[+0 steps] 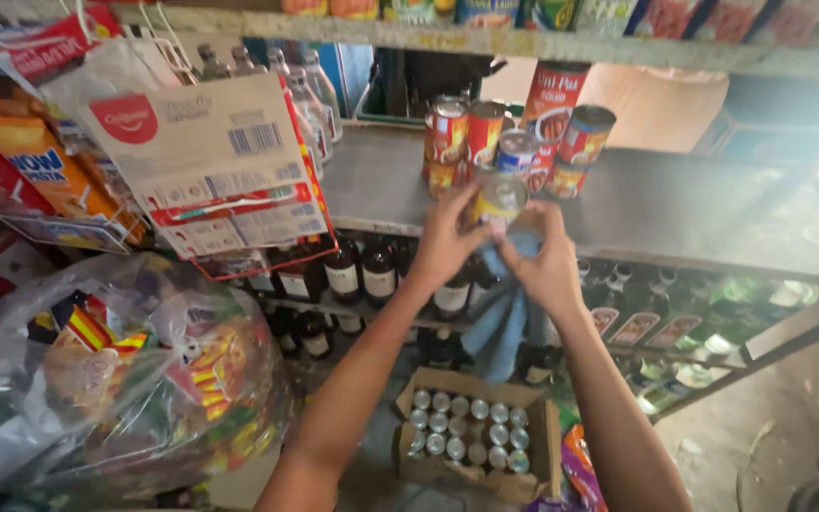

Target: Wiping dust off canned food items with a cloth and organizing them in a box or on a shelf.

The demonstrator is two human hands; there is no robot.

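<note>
At the far left edge of my view I see a clear plastic bag [116,379] stuffed with bright packets, and above it white cartons [215,166] hanging off the end of the grey shelf [694,209]. Under the shelf's front edge a row of dark bottles [353,275] stands on a lower rack.

My left hand [443,242] is curled around the left side of a yellow-labelled can [498,201], fingers wrapped partway and gripping it. The can sits tilted just off the shelf's front edge, near its middle, with its top turned toward me. My right hand [547,265] closes on the can's right side and also pinches a blue cloth [504,318], which hangs straight down below both hands.

Just behind the can, a cluster of red-labelled cans [509,142] stands stacked on the shelf, near its front edge. Below my forearms, an open cardboard box [476,474] on the floor holds rows of cans seen from the top.
</note>
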